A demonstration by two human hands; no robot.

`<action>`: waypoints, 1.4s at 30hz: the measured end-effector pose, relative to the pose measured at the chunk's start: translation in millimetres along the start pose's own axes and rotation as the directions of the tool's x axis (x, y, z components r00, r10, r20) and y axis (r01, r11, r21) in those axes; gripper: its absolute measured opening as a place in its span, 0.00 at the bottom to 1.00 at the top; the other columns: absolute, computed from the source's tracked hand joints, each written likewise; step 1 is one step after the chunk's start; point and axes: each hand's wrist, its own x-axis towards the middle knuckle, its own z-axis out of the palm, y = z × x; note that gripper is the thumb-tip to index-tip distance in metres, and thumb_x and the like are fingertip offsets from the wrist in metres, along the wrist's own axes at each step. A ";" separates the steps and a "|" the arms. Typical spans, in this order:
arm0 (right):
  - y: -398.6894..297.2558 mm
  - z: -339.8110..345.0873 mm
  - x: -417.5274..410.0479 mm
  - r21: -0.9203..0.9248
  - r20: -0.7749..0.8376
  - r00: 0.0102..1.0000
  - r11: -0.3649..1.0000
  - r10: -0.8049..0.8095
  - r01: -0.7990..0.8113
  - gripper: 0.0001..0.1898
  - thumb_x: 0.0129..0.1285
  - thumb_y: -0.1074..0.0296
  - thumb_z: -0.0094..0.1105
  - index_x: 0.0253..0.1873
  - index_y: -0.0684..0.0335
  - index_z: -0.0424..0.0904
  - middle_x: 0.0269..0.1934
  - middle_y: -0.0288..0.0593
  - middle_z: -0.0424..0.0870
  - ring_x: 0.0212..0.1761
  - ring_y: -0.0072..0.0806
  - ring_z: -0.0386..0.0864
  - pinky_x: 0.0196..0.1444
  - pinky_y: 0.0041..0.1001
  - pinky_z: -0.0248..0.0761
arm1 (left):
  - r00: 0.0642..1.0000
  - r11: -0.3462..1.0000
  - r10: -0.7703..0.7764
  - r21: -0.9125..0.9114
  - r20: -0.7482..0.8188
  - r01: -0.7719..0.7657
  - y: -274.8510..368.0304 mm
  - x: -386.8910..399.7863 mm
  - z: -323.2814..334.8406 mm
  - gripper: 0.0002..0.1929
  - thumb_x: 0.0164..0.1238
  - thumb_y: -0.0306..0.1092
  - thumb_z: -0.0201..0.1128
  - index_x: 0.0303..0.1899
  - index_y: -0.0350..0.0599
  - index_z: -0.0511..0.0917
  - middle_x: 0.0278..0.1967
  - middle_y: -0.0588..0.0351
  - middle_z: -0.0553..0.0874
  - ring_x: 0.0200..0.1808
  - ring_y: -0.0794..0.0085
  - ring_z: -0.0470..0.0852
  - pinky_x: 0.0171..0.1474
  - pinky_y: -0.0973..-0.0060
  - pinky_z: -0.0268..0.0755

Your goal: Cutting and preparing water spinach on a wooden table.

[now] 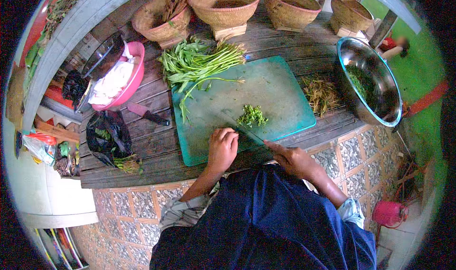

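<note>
My right hand (292, 159) grips a kitchen knife (249, 132). Its blade points away and to the left, low over the teal-edged cutting board (285, 92). Just beyond the blade lies a small pile of chopped green stems (253, 116). My left hand (223, 145) is at the board's near edge with its fingers curled, left of the knife; whether anything is inside them is hidden. A bunch of leafy greens with long stems (203, 61) rests across the board's far left corner, and one loose stalk trails from it onto the board.
Behind the board stand several woven baskets (224, 15). A metal basin (368, 81) holding chopped greens is at right, beside trimmed root ends (320, 94). On the left of the wooden table (156, 163) are a pink basin (137, 74), a pink-bladed knife (148, 114) and a black plastic bag (108, 134).
</note>
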 end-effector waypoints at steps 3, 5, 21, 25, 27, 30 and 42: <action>-8.4 -1.0 -2.7 -0.034 0.074 0.992 0.995 0.098 -0.095 0.27 0.67 0.66 0.56 0.71 0.50 0.65 0.43 0.60 0.83 0.41 0.55 0.83 0.42 0.47 0.77 | 1.000 1.000 0.011 -0.019 0.001 -0.011 -1.1 -2.1 -0.6 0.04 0.58 0.28 0.65 0.34 0.42 0.79 0.39 0.50 0.81 0.42 0.52 0.79 0.49 0.58 0.69; -16.5 -2.5 -4.2 -0.097 0.102 0.989 0.990 0.112 -0.102 0.29 0.66 0.66 0.58 0.72 0.47 0.64 0.39 0.57 0.84 0.36 0.53 0.84 0.37 0.46 0.77 | 1.000 0.998 -0.028 -0.060 -0.008 0.028 -3.1 -5.1 1.4 0.04 0.58 0.28 0.65 0.34 0.42 0.79 0.38 0.50 0.82 0.42 0.53 0.79 0.49 0.58 0.68; -5.1 24.0 -7.5 -0.176 0.005 0.999 0.984 0.037 -0.036 0.30 0.65 0.64 0.57 0.72 0.42 0.63 0.24 0.55 0.79 0.25 0.51 0.81 0.28 0.46 0.76 | 0.978 0.979 -0.201 0.001 -0.054 0.202 -2.6 -1.8 4.5 0.05 0.54 0.29 0.67 0.33 0.48 0.80 0.36 0.56 0.84 0.42 0.56 0.81 0.46 0.59 0.66; 3.0 35.1 6.5 -0.139 0.024 1.000 0.990 0.009 -0.006 0.29 0.66 0.65 0.56 0.72 0.46 0.63 0.25 0.58 0.79 0.25 0.52 0.81 0.29 0.47 0.75 | 0.979 0.979 -0.202 0.017 -0.025 0.202 -0.4 0.7 0.5 0.04 0.56 0.31 0.66 0.33 0.47 0.81 0.36 0.57 0.84 0.40 0.57 0.81 0.46 0.60 0.66; 4.7 36.4 7.7 -0.121 -0.009 1.000 0.992 -0.017 0.016 0.28 0.67 0.65 0.56 0.72 0.46 0.63 0.26 0.59 0.79 0.25 0.52 0.81 0.29 0.47 0.75 | 0.981 0.981 -0.189 0.032 -0.036 0.190 0.2 1.1 1.4 0.04 0.56 0.31 0.66 0.33 0.47 0.81 0.35 0.56 0.84 0.40 0.57 0.81 0.46 0.60 0.67; 2.9 32.6 4.3 -0.106 -0.082 0.992 0.991 -0.091 0.082 0.29 0.67 0.65 0.55 0.72 0.46 0.63 0.27 0.59 0.80 0.25 0.52 0.81 0.28 0.46 0.75 | 0.973 0.971 -0.232 0.051 -0.013 0.233 2.0 -0.5 -0.5 0.04 0.55 0.31 0.66 0.33 0.47 0.81 0.35 0.55 0.84 0.39 0.56 0.82 0.44 0.59 0.68; -13.0 22.3 8.7 -0.167 0.072 0.997 0.986 0.039 -0.027 0.31 0.67 0.65 0.55 0.74 0.47 0.58 0.30 0.59 0.82 0.30 0.55 0.82 0.31 0.49 0.75 | 0.970 0.972 -0.236 0.000 -0.063 0.236 3.2 -2.7 3.0 0.06 0.53 0.30 0.67 0.33 0.45 0.81 0.35 0.54 0.84 0.39 0.55 0.83 0.43 0.59 0.69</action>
